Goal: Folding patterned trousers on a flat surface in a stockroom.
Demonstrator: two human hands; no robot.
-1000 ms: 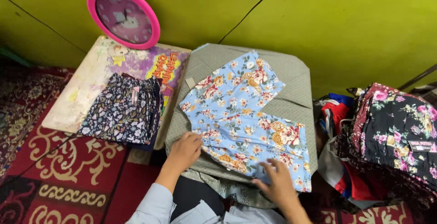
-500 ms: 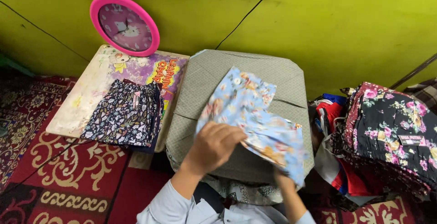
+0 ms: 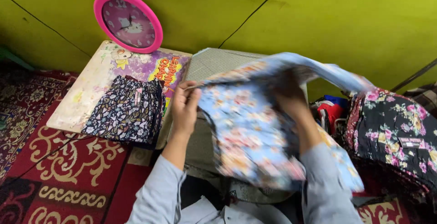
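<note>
At the centre of the frame, both hands lift a light blue floral cotton garment [image 3: 255, 128], blurred, above a grey padded worktop [image 3: 214, 62]. The left hand [image 3: 184, 108] grips its left edge; the right hand [image 3: 289, 94] is partly hidden in the cloth. A round pink wall clock [image 3: 128, 21] stands upper left.

light blue floral garment [image 3: 248, 133]; pink clock [image 3: 128, 21]; navy floral folded cloth [image 3: 125, 110].

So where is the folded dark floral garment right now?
In the head view, the folded dark floral garment lies at left on the illustrated board, below the pink clock, beside the left hand.
</note>
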